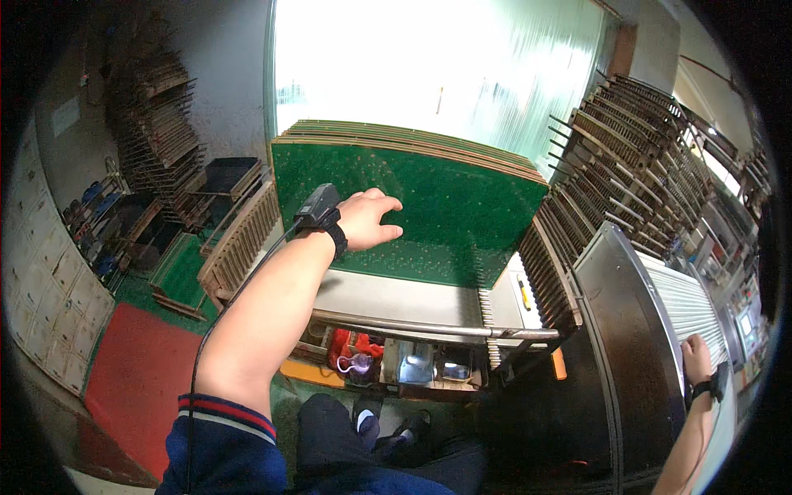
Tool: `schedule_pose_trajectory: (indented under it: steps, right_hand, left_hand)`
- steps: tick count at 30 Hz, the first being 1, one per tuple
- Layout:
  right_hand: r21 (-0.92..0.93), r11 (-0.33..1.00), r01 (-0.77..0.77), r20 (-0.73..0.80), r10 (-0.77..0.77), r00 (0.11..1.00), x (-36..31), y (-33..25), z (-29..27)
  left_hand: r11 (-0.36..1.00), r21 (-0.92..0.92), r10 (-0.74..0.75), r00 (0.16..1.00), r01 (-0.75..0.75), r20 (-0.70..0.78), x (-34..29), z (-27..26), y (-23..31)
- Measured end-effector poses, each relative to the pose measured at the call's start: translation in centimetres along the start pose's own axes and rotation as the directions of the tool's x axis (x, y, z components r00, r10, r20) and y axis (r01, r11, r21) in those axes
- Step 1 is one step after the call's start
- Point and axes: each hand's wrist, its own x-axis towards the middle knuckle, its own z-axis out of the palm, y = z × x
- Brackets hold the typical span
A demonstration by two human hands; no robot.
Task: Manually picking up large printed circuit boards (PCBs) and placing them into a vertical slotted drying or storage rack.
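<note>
My left hand (371, 219) reaches out in front of the large green circuit board panel (429, 198), thumb and fingers apart, holding nothing. The panel is the front one of several standing upright and close together in a rack with slotted wooden sides (551, 272). Small pale dots cover its face. Far to the right, my right hand (697, 355) is at the long machine with white rollers (681, 289). Its fingers look curled in, and whatever they hold is hidden. Each wrist wears a black strap with a small device.
A metal bar (437, 327) crosses the rack's front, above a shelf with a red cloth (355, 345) and small boxes. A yellow-and-black tool (524, 293) lies inside the rack's right end. Slatted racks (635, 157) are stacked at right. Green panels (180, 272) lean low at left beside red flooring (144, 371).
</note>
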Motion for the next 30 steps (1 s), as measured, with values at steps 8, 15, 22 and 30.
schedule_pose_trajectory:
  steps: [8, 15, 22, 30]
  right_hand:
    - [-0.058, 0.996, 0.068, 0.067, -0.065, 0.996, 0.3, 3.3, -0.4]
    - [-0.216, 0.971, 0.1, 0.126, -0.074, 0.989, 3.0, 8.2, -0.9]
    - [-0.148, 0.98, 0.134, 0.182, -0.106, 0.978, 6.5, 13.5, -1.3]
    - [-0.009, 0.991, 0.13, 0.152, -0.127, 0.98, 7.6, 18.6, -0.5]
  left_hand:
    - [1.0, 0.011, 0.021, 0.997, -0.022, 0.08, 0.4, -0.6, 0.9]
    - [0.993, -0.04, -0.097, 0.965, 0.11, 0.243, 1.4, -1.7, 3.9]
    - [0.992, -0.015, -0.119, 0.974, 0.124, 0.193, 1.2, -1.3, 1.9]
    - [0.992, 0.037, -0.129, 0.973, 0.124, 0.19, 0.5, -1.1, 2.8]
